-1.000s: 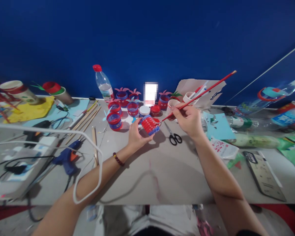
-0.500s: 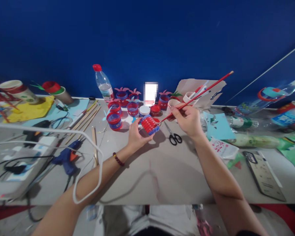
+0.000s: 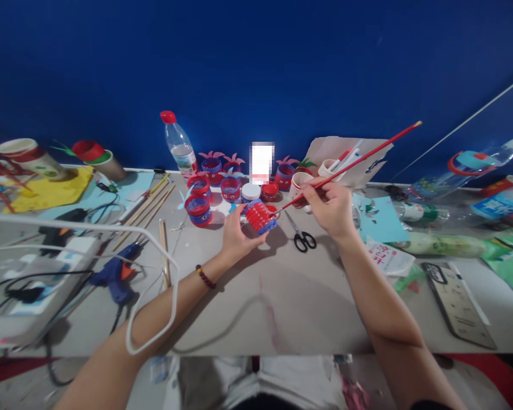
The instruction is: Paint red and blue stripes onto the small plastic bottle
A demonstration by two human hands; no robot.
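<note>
My left hand (image 3: 238,234) is closed around a small ribbed cup (image 3: 260,215), tilted on its side above the table. Its ribbed side is wet red, and a blue band runs along one edge. In my right hand (image 3: 328,206) is a long red paintbrush (image 3: 363,158), pinched by its lower handle, with the tip at the red side of the cup. Whether the bristles touch the paint is too small to tell. Just behind the cup stand a jar of red paint (image 3: 270,191) and a white-lidded jar (image 3: 251,192). Black-handled scissors (image 3: 304,240) lie between my hands.
Several red and blue painted cups (image 3: 199,210) stand behind my left hand, near a plastic bottle (image 3: 179,148). A blue glue gun (image 3: 117,273), wooden sticks (image 3: 143,216) and a power strip (image 3: 38,296) with cables lie left. Paper cups (image 3: 301,183), bottles and a phone (image 3: 457,304) are right.
My right hand has shifted slightly to the right, and the brush's far end has swung right with it. The left hand and the cup stay almost where they were.
</note>
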